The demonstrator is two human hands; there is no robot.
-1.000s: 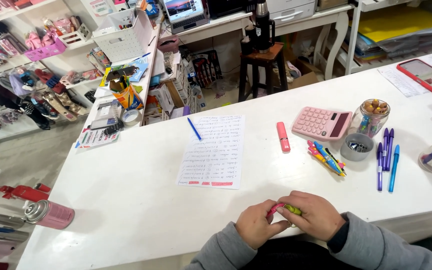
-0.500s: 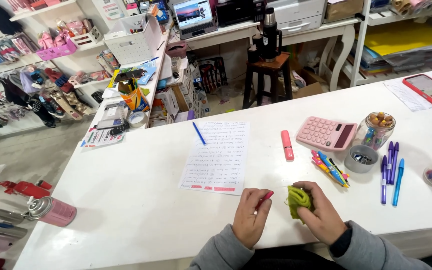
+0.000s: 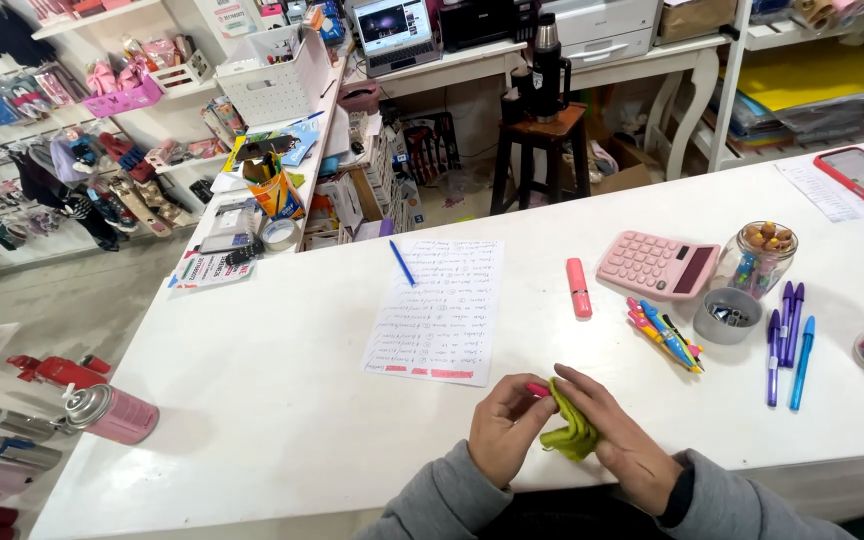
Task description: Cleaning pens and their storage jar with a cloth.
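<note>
My left hand (image 3: 507,425) and my right hand (image 3: 620,432) meet near the front edge of the white table (image 3: 282,400). Both hold a small yellow-green soft case (image 3: 570,432), which is creased and folded between the fingers. A pink tip of a pen (image 3: 536,389) pokes out by my left fingers, at the case's upper end. A handwritten sheet of paper (image 3: 439,308) lies just beyond the hands, with a blue pen (image 3: 402,263) at its top left corner.
A pink highlighter (image 3: 578,287), pink calculator (image 3: 657,264), glass jar (image 3: 758,258), small grey cup (image 3: 727,315), coloured pens (image 3: 664,334) and purple and blue pens (image 3: 788,342) lie to the right. A pink can (image 3: 112,413) sits at left. Shelves and a stool stand beyond.
The hands have shifted slightly forward on the table. The green case, earlier mostly hidden between the hands, now shows more and is squeezed flatter by my right hand.
</note>
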